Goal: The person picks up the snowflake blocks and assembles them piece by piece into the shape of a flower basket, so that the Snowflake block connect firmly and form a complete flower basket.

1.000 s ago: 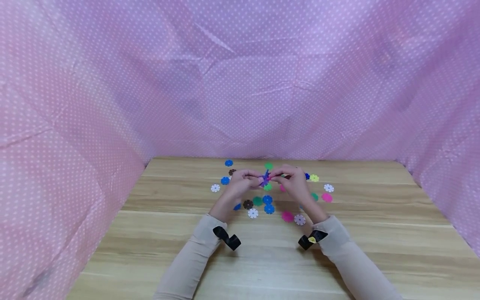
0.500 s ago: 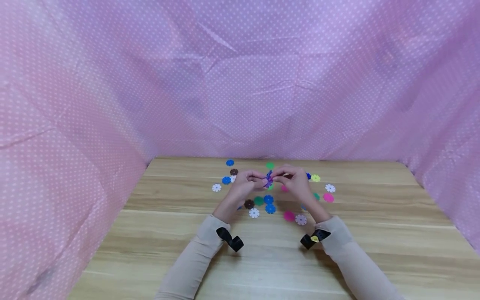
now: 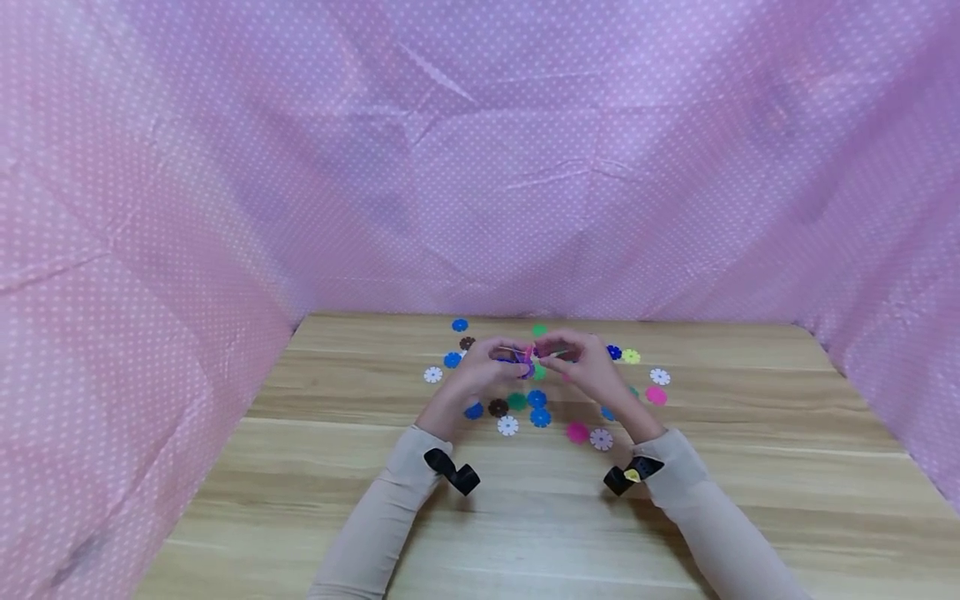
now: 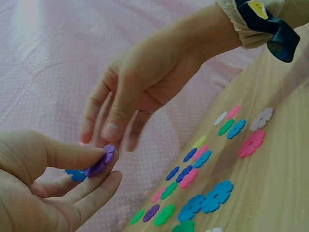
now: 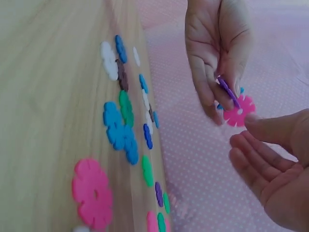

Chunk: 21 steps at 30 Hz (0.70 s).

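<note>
My left hand [image 3: 483, 368] pinches a purple notched plastic disc [image 4: 102, 162] between thumb and fingers, raised over the table. A pink notched disc [image 5: 235, 115] is joined to it, standing at an angle in the right wrist view. Part of a blue disc [image 4: 75, 175] shows behind the purple one, mostly hidden by the fingers. My right hand [image 3: 588, 365] is close on the right side of this cluster, thumb and fingers apart and loosely bent. In the right wrist view its thumb [image 5: 270, 129] overlaps the edge of the pink disc.
Loose notched discs in several colours lie flat on the wooden table [image 3: 337, 467], among them a yellow disc [image 3: 631, 357], a white disc [image 3: 507, 426] and a brown disc [image 3: 498, 407]. A pink dotted cloth [image 3: 480, 208] hangs around the table's back and sides.
My right thumb and fingers have spread from their pinch on the cluster. The joined discs have turned, with pink now showing upright, and my left hand has shifted slightly left.
</note>
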### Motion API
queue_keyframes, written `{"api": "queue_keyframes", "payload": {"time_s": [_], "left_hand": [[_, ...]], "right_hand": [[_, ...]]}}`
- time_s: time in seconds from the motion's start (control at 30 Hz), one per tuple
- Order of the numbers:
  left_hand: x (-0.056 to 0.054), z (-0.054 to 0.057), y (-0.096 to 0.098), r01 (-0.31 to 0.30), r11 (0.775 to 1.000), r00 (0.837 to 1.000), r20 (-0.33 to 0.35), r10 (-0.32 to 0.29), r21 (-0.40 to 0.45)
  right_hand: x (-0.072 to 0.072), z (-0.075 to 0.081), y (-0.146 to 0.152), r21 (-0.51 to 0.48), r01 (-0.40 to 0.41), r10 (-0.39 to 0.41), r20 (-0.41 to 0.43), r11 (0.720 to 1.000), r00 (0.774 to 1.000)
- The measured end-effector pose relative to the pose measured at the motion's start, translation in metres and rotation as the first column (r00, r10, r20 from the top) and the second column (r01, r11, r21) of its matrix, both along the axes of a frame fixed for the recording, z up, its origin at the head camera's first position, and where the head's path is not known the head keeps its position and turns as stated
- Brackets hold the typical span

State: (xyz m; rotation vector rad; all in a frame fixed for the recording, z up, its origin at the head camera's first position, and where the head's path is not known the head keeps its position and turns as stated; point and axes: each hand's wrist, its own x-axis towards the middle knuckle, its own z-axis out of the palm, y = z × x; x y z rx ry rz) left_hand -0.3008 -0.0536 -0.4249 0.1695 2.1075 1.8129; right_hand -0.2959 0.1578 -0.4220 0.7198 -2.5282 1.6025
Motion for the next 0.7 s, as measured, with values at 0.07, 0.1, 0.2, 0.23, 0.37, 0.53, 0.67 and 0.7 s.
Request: {"api": "queue_keyframes", "payload": {"time_s": [0.07,0.1,0.2,0.23,0.37,0.53,0.67,0.7], "left_hand": [[-0.001,0.002,-0.002,-0.030,1.000,1.000,0.007,0.030,-0.005],[-0.002,0.003,-0.002,-0.041,0.999,0.999,0.012,0.041,-0.003],[-0.004,0.004,-0.005,-0.055,0.998,0.998,0.022,0.055,-0.004],[-0.005,0.004,-0.005,-0.052,0.999,0.998,0.025,0.052,-0.003],[-0.008,0.004,-0.008,-0.038,0.999,0.999,0.029,0.038,-0.011],[-0.010,0.002,-0.009,-0.009,1.000,0.999,0.033,0.009,0.001],[-0.011,0.002,-0.011,-0.010,1.000,0.999,0.035,0.011,-0.006],[-0.011,0.002,-0.011,-0.017,1.000,0.999,0.038,0.017,-0.012]], "right_hand": [[0.001,-0.001,0.003,0.059,-0.025,0.023,0.028,0.998,0.999],[0.001,-0.001,0.005,0.095,-0.054,0.051,0.034,0.994,0.998],[0.001,-0.006,0.009,0.220,-0.174,0.167,0.051,0.960,0.985],[0.000,-0.009,0.010,0.255,-0.219,0.210,0.063,0.942,0.976],[0.000,-0.017,0.011,0.332,-0.348,0.322,0.131,0.877,0.938],[0.000,-0.026,0.007,0.379,-0.381,0.339,0.175,0.843,0.924],[0.000,-0.029,0.005,0.416,-0.375,0.324,0.190,0.828,0.927],[0.000,-0.029,0.005,0.423,-0.377,0.323,0.197,0.824,0.926]]}}
